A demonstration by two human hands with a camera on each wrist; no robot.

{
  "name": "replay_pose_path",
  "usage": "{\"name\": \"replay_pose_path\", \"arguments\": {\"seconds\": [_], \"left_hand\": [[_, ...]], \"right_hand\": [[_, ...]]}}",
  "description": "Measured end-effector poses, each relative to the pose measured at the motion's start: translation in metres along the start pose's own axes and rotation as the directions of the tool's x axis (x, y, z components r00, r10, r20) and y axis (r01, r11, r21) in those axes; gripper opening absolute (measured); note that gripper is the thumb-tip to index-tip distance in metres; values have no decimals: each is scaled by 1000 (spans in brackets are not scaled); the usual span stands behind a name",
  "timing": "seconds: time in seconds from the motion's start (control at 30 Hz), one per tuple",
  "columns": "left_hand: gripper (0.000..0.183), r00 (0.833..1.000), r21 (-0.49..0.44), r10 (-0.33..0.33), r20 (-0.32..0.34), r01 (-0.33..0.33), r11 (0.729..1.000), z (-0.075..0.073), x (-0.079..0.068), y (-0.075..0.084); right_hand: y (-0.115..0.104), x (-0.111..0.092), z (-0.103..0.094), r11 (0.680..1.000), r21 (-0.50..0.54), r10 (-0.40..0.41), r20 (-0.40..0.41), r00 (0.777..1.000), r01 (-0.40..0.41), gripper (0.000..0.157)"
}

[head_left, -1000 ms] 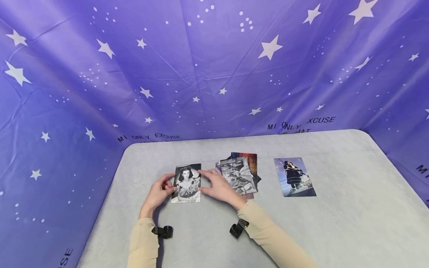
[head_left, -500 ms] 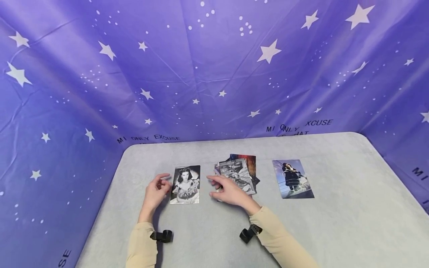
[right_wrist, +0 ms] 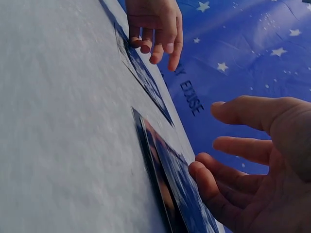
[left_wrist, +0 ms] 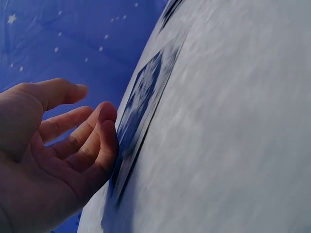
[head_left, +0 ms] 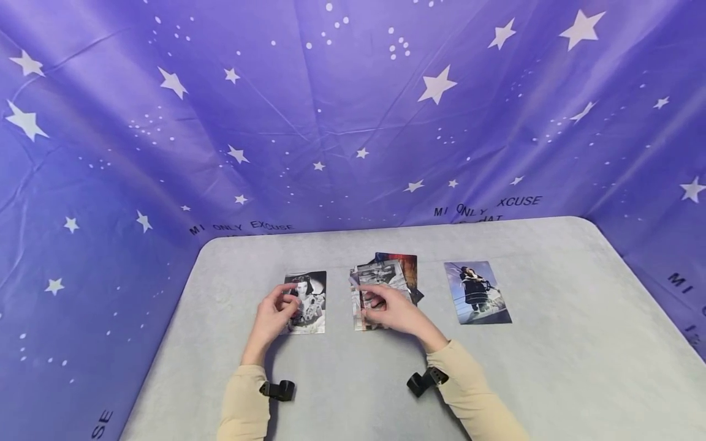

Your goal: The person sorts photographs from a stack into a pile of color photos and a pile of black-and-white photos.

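A black-and-white portrait photo [head_left: 314, 309] lies on the table at the left. My left hand [head_left: 274, 313] hovers over its left edge, fingers loosely bent and nothing between them; in the left wrist view its little-finger side is close over the photo [left_wrist: 138, 104]. In the middle is a loose, fanned pile of photo prints [head_left: 388, 271], a grey crowd scene on top. Over the pile's left part hangs my right hand [head_left: 399, 311], thumb and fingers apart. The right wrist view shows its lower fingertips [right_wrist: 197, 169] right at the top photo's surface [right_wrist: 182, 179].
One colour photo of figures at a ship's rail [head_left: 477, 294] lies apart to the right. The pale grey table [head_left: 551, 361] ends at the back against a purple star-print curtain [head_left: 342, 110]. A black camera [head_left: 278, 390] is strapped to each wrist.
Both hands have let go of the portrait photo's side edges. My right hand moved right to the pile; my left drew back slightly, then came in over the portrait's left edge.
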State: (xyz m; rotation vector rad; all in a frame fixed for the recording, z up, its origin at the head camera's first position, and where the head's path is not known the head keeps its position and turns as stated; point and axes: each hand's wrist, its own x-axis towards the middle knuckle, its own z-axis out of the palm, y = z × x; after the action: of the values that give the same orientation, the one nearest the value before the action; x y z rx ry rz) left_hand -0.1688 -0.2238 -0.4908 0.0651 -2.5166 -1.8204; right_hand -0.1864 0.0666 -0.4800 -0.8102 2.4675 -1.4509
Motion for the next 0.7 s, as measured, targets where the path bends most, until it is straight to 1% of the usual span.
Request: {"name": "replay_pose_path", "arguments": {"seconds": [0.2,0.27,0.4,0.43,0.47,0.53,0.67,0.7], "left_hand": [[36,996,-1,45,74,-45,999,14,-11,33],[35,994,-2,57,96,-57,998,19,-14,40],[34,990,-19,77,121,-75,997,30,-16,46],[34,988,-24,79,130,-76,997,32,-16,46],[34,988,-33,83,131,-79,996,35,-14,42],[33,986,-43,91,139,-86,995,41,-15,42],[34,982,-60,84,168,-75,995,54,-15,46],[34,981,-61,83,178,-73,995,57,-16,51]], "right_hand": [[5,-8,-12,999,-27,25,-30,999,-26,49],[8,-10,-16,999,-19,36,-41,999,-37,49],[13,-13,-22,997,18,71,-65,995,-70,48],[14,-14,-23,997,28,80,-69,994,-78,48],[15,-15,-24,996,33,90,-75,993,-87,48],[18,-17,-26,994,41,109,-88,990,-106,48],[23,-21,-32,991,39,135,-115,984,-132,48],[24,-22,-33,989,36,145,-123,982,-142,48]]}}
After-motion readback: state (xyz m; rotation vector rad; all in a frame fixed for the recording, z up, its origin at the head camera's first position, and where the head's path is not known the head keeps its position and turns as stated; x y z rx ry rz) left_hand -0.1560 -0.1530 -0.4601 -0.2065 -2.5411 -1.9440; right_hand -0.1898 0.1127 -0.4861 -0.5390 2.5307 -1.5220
